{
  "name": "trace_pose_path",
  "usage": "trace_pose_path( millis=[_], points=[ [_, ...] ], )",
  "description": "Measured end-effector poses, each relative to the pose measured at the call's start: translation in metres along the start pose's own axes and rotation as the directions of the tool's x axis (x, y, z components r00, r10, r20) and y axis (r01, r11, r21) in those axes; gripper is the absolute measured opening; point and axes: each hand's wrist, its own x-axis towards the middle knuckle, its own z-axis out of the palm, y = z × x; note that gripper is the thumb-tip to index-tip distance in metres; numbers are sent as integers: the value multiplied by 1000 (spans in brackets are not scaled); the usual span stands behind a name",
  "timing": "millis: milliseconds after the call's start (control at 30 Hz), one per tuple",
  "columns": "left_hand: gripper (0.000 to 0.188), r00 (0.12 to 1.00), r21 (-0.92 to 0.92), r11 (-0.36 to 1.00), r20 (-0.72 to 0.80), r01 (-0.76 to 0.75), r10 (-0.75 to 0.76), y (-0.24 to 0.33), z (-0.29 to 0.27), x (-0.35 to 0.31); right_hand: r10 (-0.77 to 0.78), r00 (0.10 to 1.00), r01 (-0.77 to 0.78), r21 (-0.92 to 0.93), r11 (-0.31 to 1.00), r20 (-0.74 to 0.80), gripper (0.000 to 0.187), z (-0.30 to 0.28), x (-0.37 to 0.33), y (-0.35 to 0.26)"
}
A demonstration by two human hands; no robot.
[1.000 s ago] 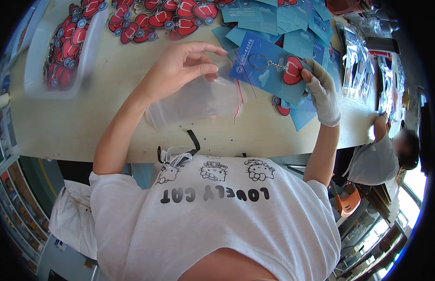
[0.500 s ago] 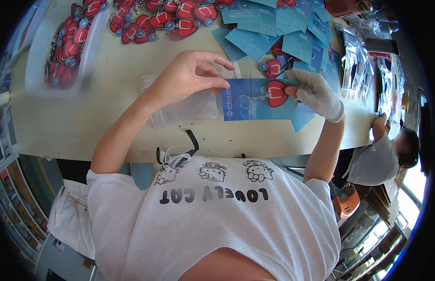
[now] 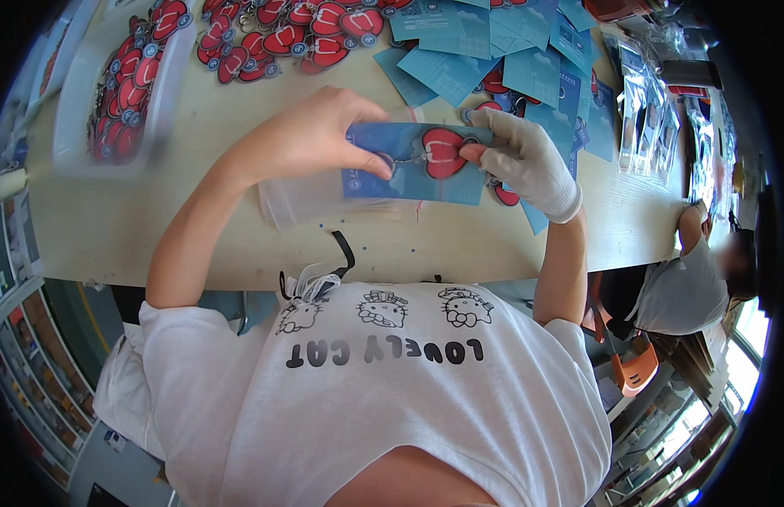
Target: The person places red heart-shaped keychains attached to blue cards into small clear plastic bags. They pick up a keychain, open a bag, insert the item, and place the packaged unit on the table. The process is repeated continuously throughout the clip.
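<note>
A blue printed card (image 3: 430, 188) with a red heart-shaped keychain (image 3: 443, 153) lying across it is held up between my hands. My bare left hand (image 3: 307, 139) pinches the card's left end, its thumb in front by the keychain's metal ring and its fingers mostly hidden. At the right end, my right hand (image 3: 531, 165), in a whitish glove with bare thumb tip showing, grips the card and presses the heart's edge. Under the card and my left hand lie clear plastic bags (image 3: 299, 198) on the table.
A translucent bin (image 3: 62, 127) of red keychains stands at the left. More keychains (image 3: 282, 38) are heaped at the back, beside spread blue cards (image 3: 447, 72). Clear packets (image 3: 641, 127) lie at the right. Another person (image 3: 683, 283) sits beyond the table's right side.
Both hands have moved left with the card and keychain. My left hand now reaches further over the card, its thumb by the metal ring; the card looks slightly bent.
</note>
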Motion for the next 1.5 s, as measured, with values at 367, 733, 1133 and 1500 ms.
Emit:
trace_pose_path(
  millis=[367, 733, 1133, 1500],
  points=[
    [49, 993, -441, 897, 113, 18, 35, 3, 11, 22, -16, 991, 41, 186, 982, -134, 23, 11, -4, -1],
    [42, 974, -267, 962, 202, -47, 104, 30, 19, 45, -170, 984, 177, 180, 968, -52, 35, 8, -7, 31],
    [61, 685, 233, 834, -482, -501, 546, 77, 22, 84, -19, 623, 242, 169, 956, -782, 27, -93, -107, 88],
    [18, 865, -4, 902, -285, -431, 412, 49, 57, 95, -174, 546, -353, -414, 839, -819, 39, -96, -45, 81]
  ],
)
